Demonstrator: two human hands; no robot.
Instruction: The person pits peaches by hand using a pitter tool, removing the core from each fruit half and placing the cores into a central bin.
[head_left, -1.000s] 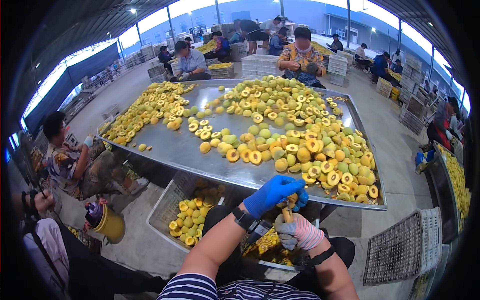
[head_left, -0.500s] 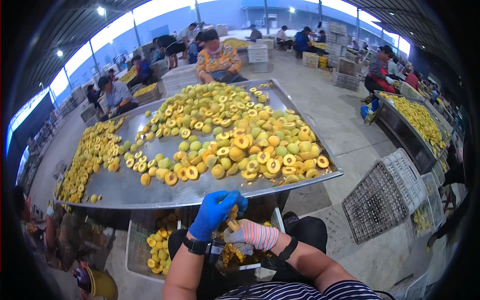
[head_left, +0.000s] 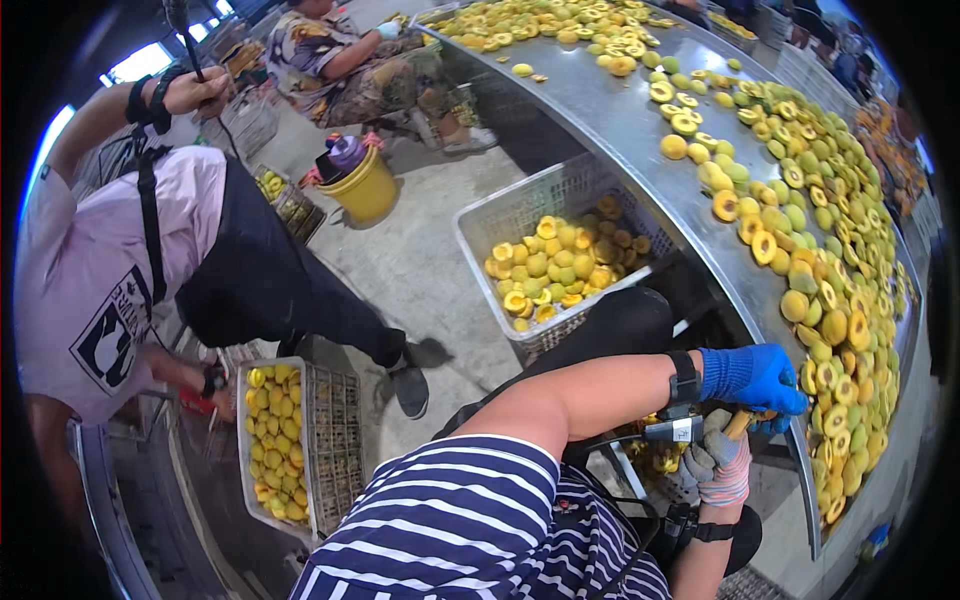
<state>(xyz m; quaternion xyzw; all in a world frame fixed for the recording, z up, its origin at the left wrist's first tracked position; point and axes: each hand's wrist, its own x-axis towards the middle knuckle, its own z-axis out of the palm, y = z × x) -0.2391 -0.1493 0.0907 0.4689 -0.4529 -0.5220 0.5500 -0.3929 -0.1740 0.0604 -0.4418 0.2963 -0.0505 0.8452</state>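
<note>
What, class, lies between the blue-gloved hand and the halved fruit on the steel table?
Nothing visible. The left hand in the blue glove is at the table rim, right beside the halved fruit; the right hand sits just below it.

Left hand [head_left: 762, 376]: in a blue glove, closed over a fruit at the edge of the steel table [head_left: 640, 130].
Right hand [head_left: 722, 462]: in a grey and pink glove, gripping a wooden-handled tool [head_left: 738, 424] just below the left hand.
Table load: halved yellow fruit [head_left: 800, 250].
Grey crate [head_left: 560, 262]: below the table edge, holds fruit halves.
Yellow bucket [head_left: 365, 188]: on the floor, well apart.
Nearby person [head_left: 120, 270]: white shirt, dark apron.
</note>
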